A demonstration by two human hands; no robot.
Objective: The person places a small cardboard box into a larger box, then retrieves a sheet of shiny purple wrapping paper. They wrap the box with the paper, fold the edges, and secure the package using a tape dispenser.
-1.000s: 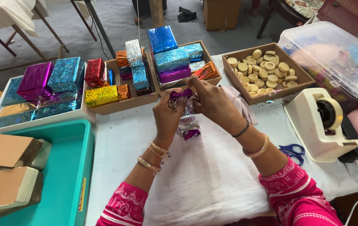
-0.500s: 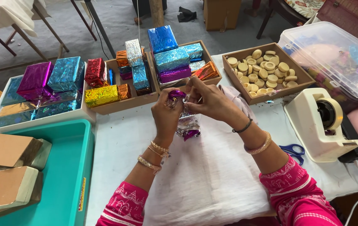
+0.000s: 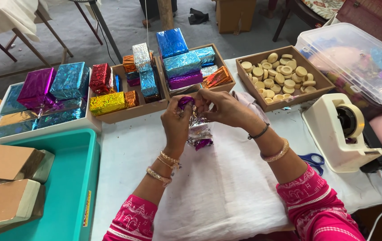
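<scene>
Both my hands meet above the white cloth (image 3: 226, 187) at the table's middle. My left hand (image 3: 176, 122) grips a small piece wrapped in shiny purple and silver foil (image 3: 198, 131), whose loose end hangs down below the fingers. My right hand (image 3: 220, 106) pinches the top of the same foil wrap beside the left thumb. Whatever is inside the foil is hidden.
Behind my hands stand wooden trays of foil-wrapped boxes (image 3: 179, 64) and a wooden tray of round pale discs (image 3: 278, 76). A white tray (image 3: 43, 129) with wrapped boxes and a teal tub (image 3: 72, 178) holding brown blocks lie left. A tape dispenser (image 3: 342, 131), blue scissors (image 3: 313, 159) and a clear lidded bin (image 3: 356, 62) are right.
My hands have shifted slightly while working the foil's top; the wrap hangs a little lower and its purple end is more gathered between my fingers.
</scene>
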